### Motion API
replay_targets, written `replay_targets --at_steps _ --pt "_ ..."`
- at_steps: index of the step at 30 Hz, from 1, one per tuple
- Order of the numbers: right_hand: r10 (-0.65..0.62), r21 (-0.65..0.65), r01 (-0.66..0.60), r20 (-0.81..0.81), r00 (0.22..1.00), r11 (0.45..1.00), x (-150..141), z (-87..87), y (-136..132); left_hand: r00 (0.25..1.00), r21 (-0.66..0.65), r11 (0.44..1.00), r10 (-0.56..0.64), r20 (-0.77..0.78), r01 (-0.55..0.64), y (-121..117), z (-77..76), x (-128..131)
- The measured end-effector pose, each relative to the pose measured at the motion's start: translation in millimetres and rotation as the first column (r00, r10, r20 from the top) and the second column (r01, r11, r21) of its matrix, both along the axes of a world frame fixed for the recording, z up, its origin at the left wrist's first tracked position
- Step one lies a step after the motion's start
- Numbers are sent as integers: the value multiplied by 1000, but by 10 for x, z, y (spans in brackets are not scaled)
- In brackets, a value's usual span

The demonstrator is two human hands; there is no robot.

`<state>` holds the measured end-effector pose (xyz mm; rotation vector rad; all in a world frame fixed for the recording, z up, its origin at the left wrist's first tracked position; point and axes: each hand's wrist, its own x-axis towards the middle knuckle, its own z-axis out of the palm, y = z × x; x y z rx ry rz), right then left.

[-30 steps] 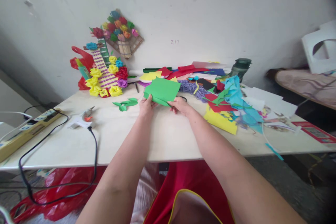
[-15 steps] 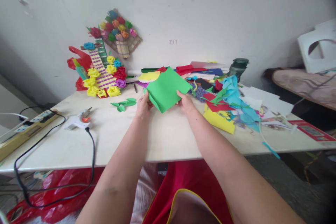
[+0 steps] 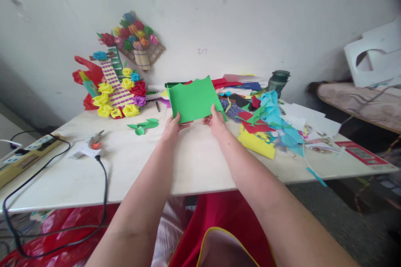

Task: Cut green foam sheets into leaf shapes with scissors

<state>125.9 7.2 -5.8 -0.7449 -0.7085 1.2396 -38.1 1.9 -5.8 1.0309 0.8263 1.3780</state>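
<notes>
Above the white table, both hands hold a sheet of green paper point(image 3: 194, 101) with a wavy cut top edge and a folded strip along its left side. My left hand point(image 3: 173, 128) grips its lower left corner, thumb in front and fingers behind. At the lower right edge, my right hand point(image 3: 216, 121) pinches the sheet between thumb and fingers. Several cut green paper leaves point(image 3: 143, 125) lie on the table to the left of my left hand. A dark pen point(image 3: 157, 106) rests behind them.
A glue gun point(image 3: 89, 148) with a black cord and a power strip point(image 3: 31, 156) are at left. Paper flowers point(image 3: 131, 110) stand behind. Paper scraps point(image 3: 258, 144), purple yarn point(image 3: 233, 110) and a dark green bottle point(image 3: 278, 82) occupy the right side. The table's front edge point(image 3: 203, 192) is near me.
The green paper has turned from a diamond-like slant to nearly level, its wavy edge now on top. My hands have shifted to its lower edge. The view has swung slightly right.
</notes>
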Motion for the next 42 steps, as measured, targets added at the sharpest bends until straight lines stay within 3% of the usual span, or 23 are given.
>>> replay_targets --at_steps 5,10,13,16,19,22,23,27,29,32,36,39,42 --pt "-145 -44 143 -63 987 989 51 41 -7 999 -29 999 31 15 -31 4 21 -37" --pt "-133 -16 132 -59 989 991 61 50 0 992 47 999 -25 120 20 -40 35 -24" --pt "-93 20 92 38 995 996 11 35 2 983 97 993 -78 167 63 -57 12 30" --pt "-50 47 39 258 965 998 -67 -2 -9 979 89 996 -39 199 21 -40 -14 76" --pt "-2 141 -93 560 828 986 -109 -64 -21 970 66 996 39 239 -56 -5 -6 60" --pt "-79 227 -169 789 610 959 -66 -128 3 950 28 990 127 286 -141 11 33 0" --pt "-121 244 -141 809 575 959 -38 -142 22 943 11 987 150 297 -161 9 47 -20" --pt "-161 152 71 741 652 986 86 -127 107 944 -52 987 161 288 -152 -16 83 -80" --pt "-135 0 161 547 826 987 147 -75 121 957 -63 992 123 263 -110 -23 82 -104" --pt "-44 -63 61 241 969 996 246 23 90 978 -66 997 45 204 -32 -25 62 -143" --pt "41 -29 -37 163 986 999 349 107 17 995 -73 993 -85 51 89 -41 25 -178" --pt "18 -49 -9 179 984 999 350 120 -24 982 -93 980 -181 -63 174 -50 10 -180" --pt "-6 -74 19 173 985 997 298 120 -45 976 -70 977 -205 -71 200 -32 21 -175"
